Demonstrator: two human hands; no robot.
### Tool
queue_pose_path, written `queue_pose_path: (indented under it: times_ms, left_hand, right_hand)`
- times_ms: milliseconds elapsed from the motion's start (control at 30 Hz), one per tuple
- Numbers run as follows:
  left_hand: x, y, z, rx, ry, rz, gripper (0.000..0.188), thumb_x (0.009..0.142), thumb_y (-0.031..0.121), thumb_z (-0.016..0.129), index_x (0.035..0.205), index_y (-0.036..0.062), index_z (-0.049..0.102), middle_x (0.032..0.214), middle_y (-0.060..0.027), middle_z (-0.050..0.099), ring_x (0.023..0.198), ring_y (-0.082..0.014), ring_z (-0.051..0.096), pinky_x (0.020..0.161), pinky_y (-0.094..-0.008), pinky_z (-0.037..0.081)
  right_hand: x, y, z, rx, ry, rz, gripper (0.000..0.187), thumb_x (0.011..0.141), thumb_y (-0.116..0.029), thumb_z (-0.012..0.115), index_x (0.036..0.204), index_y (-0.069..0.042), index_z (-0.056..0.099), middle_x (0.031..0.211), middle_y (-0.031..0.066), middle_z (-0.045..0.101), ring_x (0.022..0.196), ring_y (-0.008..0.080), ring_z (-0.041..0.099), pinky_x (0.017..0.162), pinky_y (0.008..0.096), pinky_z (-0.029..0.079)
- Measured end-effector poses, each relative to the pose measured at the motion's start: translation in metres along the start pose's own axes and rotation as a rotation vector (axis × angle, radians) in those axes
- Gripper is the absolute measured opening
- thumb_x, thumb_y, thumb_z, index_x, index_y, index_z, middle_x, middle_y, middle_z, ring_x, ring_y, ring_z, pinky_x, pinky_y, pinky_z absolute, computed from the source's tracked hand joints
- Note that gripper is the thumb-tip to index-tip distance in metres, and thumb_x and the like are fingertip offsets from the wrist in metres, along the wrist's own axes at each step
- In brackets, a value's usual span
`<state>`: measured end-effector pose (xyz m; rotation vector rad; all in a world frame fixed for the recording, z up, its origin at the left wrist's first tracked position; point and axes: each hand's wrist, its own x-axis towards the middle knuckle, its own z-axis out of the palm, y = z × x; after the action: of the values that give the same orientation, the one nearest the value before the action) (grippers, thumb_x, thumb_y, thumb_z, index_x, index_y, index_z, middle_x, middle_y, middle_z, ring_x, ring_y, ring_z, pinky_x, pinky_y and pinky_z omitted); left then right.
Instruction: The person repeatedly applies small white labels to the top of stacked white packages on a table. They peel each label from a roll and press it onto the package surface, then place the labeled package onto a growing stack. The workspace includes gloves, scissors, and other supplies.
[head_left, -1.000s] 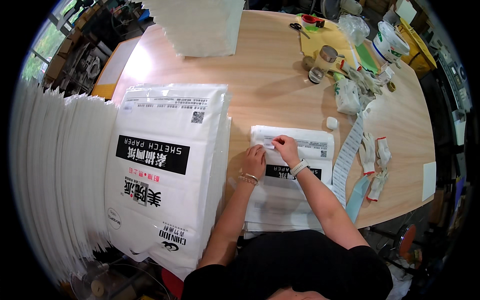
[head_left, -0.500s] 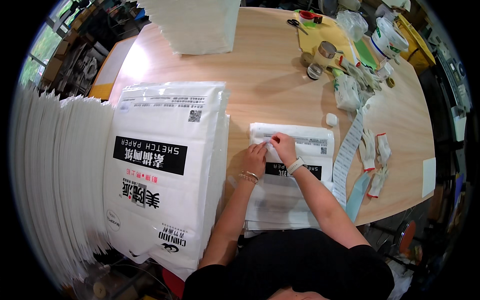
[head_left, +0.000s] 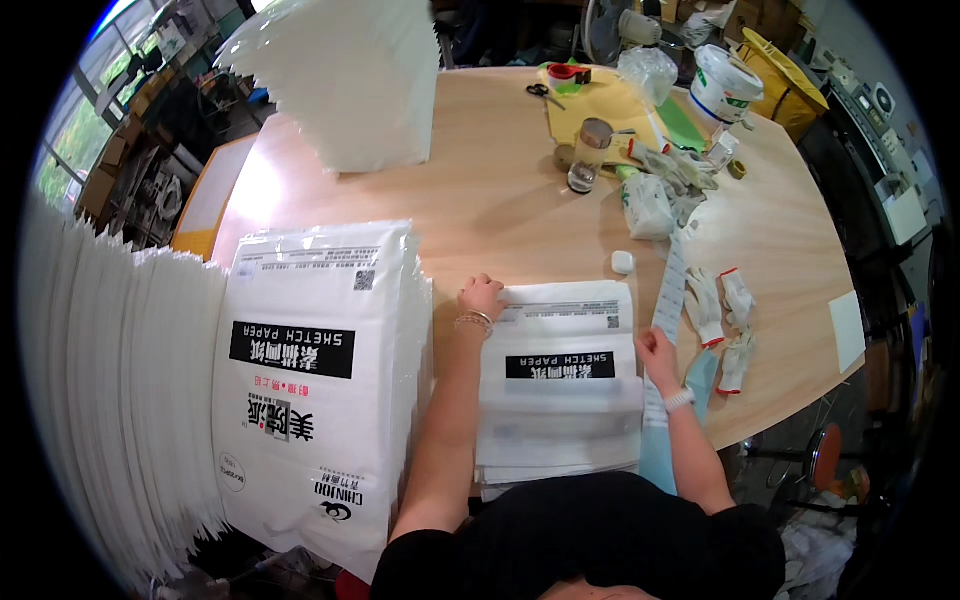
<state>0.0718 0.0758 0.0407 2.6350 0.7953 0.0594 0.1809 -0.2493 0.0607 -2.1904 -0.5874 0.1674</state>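
Observation:
A stack of white printed plastic bags [head_left: 560, 335] lies on the table in front of me, with a black block of print and a small square code on the top one. My left hand [head_left: 482, 298] is at the stack's far left corner, its fingers bent over the edge. Beside the stack's right edge, my right hand [head_left: 656, 355] has its fingers drawn together over a long strip of labels [head_left: 668, 285]. Whether a label is between those fingers cannot be made out. Below the right forearm a pale blue strip [head_left: 657, 455] shows.
Left of me lie large printed white packs [head_left: 300, 400], beside a tall white stack [head_left: 120, 400]. Another white stack [head_left: 370, 110] stands at the far side. Work gloves [head_left: 735, 300], a white case [head_left: 623, 262], a glass jar [head_left: 590, 155], scissors [head_left: 545, 95] and a bucket [head_left: 722, 85] are at the right.
My hands have come apart from the middle of the top bag. The left moved to the far left corner; the right moved to the label strip. The view has shifted too.

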Motion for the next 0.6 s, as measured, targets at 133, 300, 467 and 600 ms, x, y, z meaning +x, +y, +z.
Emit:
queue_pose_path:
  times_ms: [133,300,467,600]
  left_hand:
    - [0.013,0.011,-0.029,-0.025,-0.274,0.009,0.028,0.065,0.027,0.067,0.087,0.0111,0.059,0.094,-0.0052,0.056,0.094,-0.0206,0.051,0.077,-0.0343,0.042]
    - [0.025,-0.014,-0.006,-0.56,-0.47,0.001,0.031,0.067,0.025,0.068,0.087,0.0023,0.059,0.081,-0.0085,0.06,0.074,-0.0166,0.057,0.068,-0.0269,0.045]
    - [0.022,-0.014,-0.018,-0.722,-0.455,0.041,0.027,0.071,0.026,0.065,0.086,0.0049,0.061,0.078,-0.0057,0.061,0.068,-0.0156,0.056,0.065,-0.028,0.044]
    - [0.007,0.028,-0.054,0.015,-0.343,0.128,0.021,0.076,0.03,0.058,0.084,0.0119,0.063,0.079,-0.0013,0.061,0.072,-0.019,0.056,0.07,-0.0323,0.043]
  right_hand:
    - [-0.06,0.052,-0.072,0.059,0.039,0.152,0.014,0.073,-0.01,0.059,0.08,0.0,0.051,0.064,0.0037,0.053,0.057,0.0106,0.048,0.053,0.0239,0.04]
    - [-0.118,0.106,-0.097,0.1,0.009,0.356,0.013,0.073,-0.01,0.058,0.078,0.0,0.052,0.066,0.0046,0.056,0.055,0.0101,0.052,0.05,0.0232,0.041]
    - [-0.135,0.098,-0.097,0.109,-0.18,0.577,0.02,0.074,-0.015,0.058,0.087,-0.002,0.05,0.069,0.0059,0.056,0.054,0.0114,0.053,0.045,0.0246,0.042]
    - [-0.133,0.067,-0.099,0.322,-0.329,0.787,0.03,0.078,-0.02,0.056,0.101,-0.005,0.044,0.073,0.0058,0.054,0.057,0.0127,0.052,0.044,0.0247,0.043]
